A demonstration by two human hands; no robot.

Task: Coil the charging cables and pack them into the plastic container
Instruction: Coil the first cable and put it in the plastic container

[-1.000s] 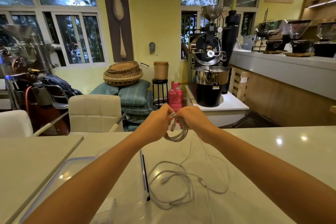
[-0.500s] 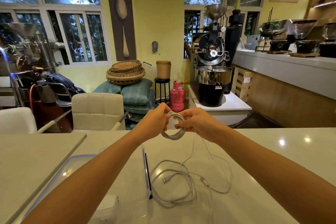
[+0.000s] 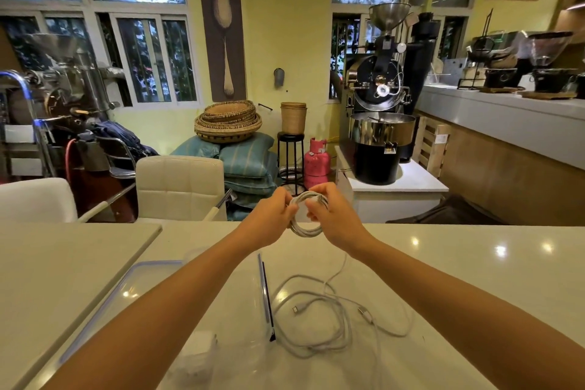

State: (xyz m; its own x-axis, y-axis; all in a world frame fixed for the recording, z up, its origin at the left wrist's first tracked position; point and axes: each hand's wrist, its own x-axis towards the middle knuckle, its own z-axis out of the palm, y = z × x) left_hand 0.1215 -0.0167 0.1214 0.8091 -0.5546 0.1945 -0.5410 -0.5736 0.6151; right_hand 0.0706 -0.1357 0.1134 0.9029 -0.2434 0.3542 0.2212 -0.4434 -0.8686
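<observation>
A white charging cable, wound into a small coil [image 3: 306, 228], is held in the air above the white table [image 3: 474, 269]. My left hand [image 3: 272, 215] pinches the coil's left side and my right hand [image 3: 335, 218] grips its right side. A thin free end of the cable [image 3: 340, 269] hangs from my right hand down to the table. More loose white cables [image 3: 319, 323] lie tangled on the table below, with two plug ends showing. A clear plastic container [image 3: 237, 358] stands low in the view under my left forearm, partly hidden.
A clear lid with a blue rim [image 3: 126, 288] lies left of the container. A white charger block [image 3: 199, 345] sits by the container. Two cream chairs [image 3: 180, 187] stand beyond the table's far edge. A coffee roaster [image 3: 380, 111] stands behind.
Both hands have risen a little with the coil. The coil has grown tighter, and less free cable hangs from my right hand than a second ago.
</observation>
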